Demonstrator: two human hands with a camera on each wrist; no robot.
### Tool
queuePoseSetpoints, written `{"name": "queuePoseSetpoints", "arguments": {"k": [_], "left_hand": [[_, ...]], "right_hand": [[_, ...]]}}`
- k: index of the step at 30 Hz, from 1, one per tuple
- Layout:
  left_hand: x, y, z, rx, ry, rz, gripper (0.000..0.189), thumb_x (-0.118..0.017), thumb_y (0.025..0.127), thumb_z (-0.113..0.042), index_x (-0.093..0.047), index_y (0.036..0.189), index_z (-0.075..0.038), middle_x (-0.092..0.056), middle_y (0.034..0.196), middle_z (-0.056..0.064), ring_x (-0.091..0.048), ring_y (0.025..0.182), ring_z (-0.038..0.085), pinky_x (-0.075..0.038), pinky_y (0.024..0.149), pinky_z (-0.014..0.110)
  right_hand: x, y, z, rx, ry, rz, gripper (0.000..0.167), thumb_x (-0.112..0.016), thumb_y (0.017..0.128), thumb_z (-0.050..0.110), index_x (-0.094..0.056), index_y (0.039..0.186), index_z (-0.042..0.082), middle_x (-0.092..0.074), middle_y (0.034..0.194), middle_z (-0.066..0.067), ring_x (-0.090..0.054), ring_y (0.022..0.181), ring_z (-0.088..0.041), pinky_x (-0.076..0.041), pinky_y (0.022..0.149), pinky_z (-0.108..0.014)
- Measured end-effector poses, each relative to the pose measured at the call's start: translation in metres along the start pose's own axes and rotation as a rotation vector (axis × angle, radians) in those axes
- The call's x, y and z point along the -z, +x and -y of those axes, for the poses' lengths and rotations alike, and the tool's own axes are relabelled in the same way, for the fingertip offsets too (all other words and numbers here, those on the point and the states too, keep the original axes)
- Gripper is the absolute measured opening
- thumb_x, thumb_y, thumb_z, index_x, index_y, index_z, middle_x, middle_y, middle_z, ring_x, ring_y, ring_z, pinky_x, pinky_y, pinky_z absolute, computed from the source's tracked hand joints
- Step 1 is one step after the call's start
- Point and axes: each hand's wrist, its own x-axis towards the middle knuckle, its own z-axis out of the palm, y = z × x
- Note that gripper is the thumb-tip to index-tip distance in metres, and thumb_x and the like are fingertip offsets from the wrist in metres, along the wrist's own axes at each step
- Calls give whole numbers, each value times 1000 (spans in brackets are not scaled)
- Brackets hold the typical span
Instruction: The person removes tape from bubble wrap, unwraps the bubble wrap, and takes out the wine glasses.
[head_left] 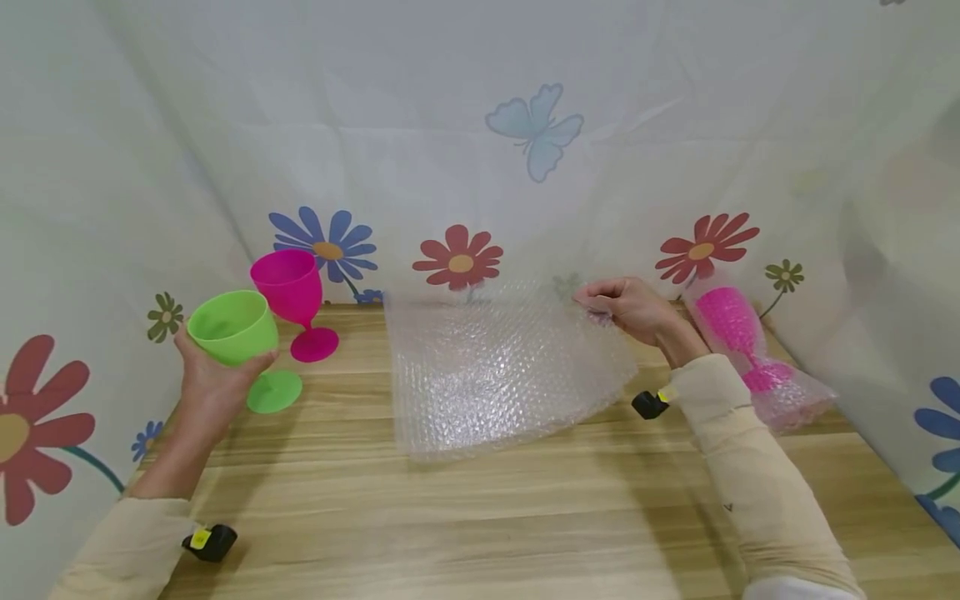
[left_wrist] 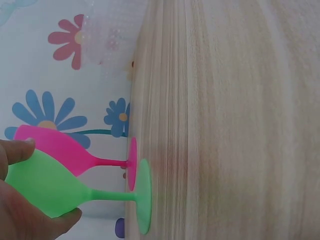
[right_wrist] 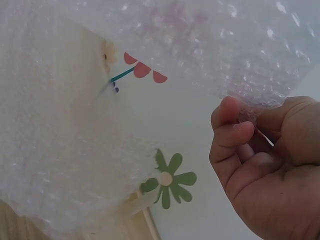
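Observation:
My left hand (head_left: 210, 383) grips a green plastic goblet (head_left: 228, 329) round its bowl, thumb on one side and fingers on the other. In the left wrist view the goblet's foot (left_wrist: 144, 196) is close over the table. A bright pink goblet (head_left: 288, 283) stands upright just behind the green one. With thumb and fingertips, my right hand (head_left: 637, 310) pinches the upper right corner of a clear bubble wrap sheet (head_left: 502, 375), which is lifted at that corner. The right wrist view shows the bunched film (right_wrist: 248, 112) between thumb and fingers.
Beyond the right forearm, a second pink goblet (head_left: 731, 321) lies wrapped in bubble wrap near the table's right edge. A flower-printed white cloth (head_left: 420, 175) rises behind the wooden table (head_left: 390, 525) and along both sides. Small black wrist cameras hang under both sleeves.

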Motion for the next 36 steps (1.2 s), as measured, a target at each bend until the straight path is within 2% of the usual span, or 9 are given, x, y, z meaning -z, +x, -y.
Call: {"name": "queuePoseSetpoints", "arguments": {"k": [7,12,18,23,26,31,36], "left_hand": [[1,0,2,-11,8,4,106,-79,92,-21,4,159,-24,-29,157,16,-35,139,31,-29,120,46],[1,0,2,-11,9,-1,106,-79,92,-20,3,158,-24,-28,157,15,-35,139,30,-29,120,45],[1,-1,0,-11,11,0,106,-78,92,-20,4,158,-24,-27,158,16,-34,140,32,-28,120,46],[-1,-2,-1,-15,0,0,105,-78,92,-19,3,158,-24,-29,157,16,-34,138,30,-29,120,44],[-1,-2,-1,-17,4,4,106,-78,92,-20,4,159,-24,-29,157,17,-35,138,32,-29,120,46],[0,-2,0,-17,9,0,107,-79,91,-21,4,160,-23,-30,157,20,-35,139,36,-28,120,49],[0,-2,0,-13,12,-2,108,-79,91,-21,4,160,-22,-30,157,20,-35,139,37,-28,120,51]], "right_hand": [[1,9,-12,-21,-10,17,25,-54,106,5,-67,122,-10,-66,94,2,-54,74,-8,-46,63,-19],[1,13,-23,-51,-35,-6,24,-56,106,5,-68,122,-8,-68,93,5,-55,73,-7,-45,62,-20],[0,15,-31,-52,-175,11,32,-58,105,5,-61,129,-15,-65,96,2,-54,74,-10,-45,64,-22],[-4,15,-32,-27,-291,20,29,-62,103,6,-65,126,-12,-65,95,-2,-54,74,-12,-45,62,-24],[-8,14,-30,-5,-357,2,27,-65,102,7,-68,124,-10,-69,100,-6,-56,74,-12,-47,62,-24],[-12,17,-32,37,-466,-18,24,-68,100,6,-72,119,-8,-72,117,-18,-61,87,-13,-51,70,-23],[-13,21,-37,68,-567,-8,19,-69,98,2,-74,113,-8,-72,118,-22,-65,108,-26,-51,86,-24]]}}
